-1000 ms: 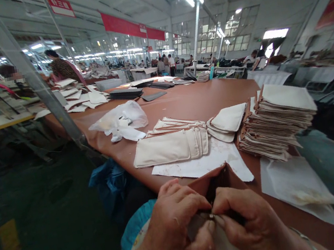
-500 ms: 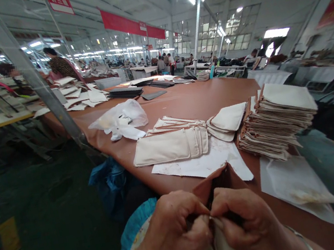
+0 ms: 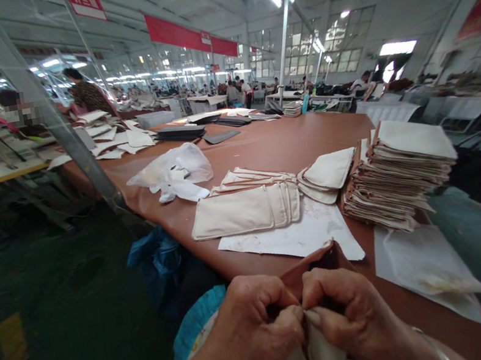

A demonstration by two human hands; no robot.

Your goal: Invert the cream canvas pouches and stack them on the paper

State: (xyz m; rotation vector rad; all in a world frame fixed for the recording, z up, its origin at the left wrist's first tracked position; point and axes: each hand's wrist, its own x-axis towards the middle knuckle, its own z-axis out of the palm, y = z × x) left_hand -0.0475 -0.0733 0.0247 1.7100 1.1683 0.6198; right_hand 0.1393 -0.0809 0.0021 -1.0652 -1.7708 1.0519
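Close to my lap, my left hand (image 3: pixel 265 318) and my right hand (image 3: pixel 349 309) pinch the edge of a cream and brown fabric piece (image 3: pixel 322 352) between thumbs and forefingers. The fingertips nearly meet at the pinched spot. Brown material of the same piece rises to a point behind my knuckles, and its cream side hangs below. What lies inside the curled fingers is hidden. Just beyond sit several flat cream pieces (image 3: pixel 232 213) with brown edges, partly on a white paper sheet (image 3: pixel 297 237).
A tall stack of cream pieces (image 3: pixel 415 168) stands on the right of the brown-covered table (image 3: pixel 302 138), beside a translucent sheet (image 3: pixel 424 271). A clear plastic bag (image 3: pixel 182 165) lies to the left, near a metal post (image 3: pixel 59 131). Dark panels (image 3: pixel 181 133) and people are farther back.
Both hands keep their pinch with only slight shifts of the fingers. The brown peak behind them has dropped a little and moved slightly right; more of the cream side shows below.
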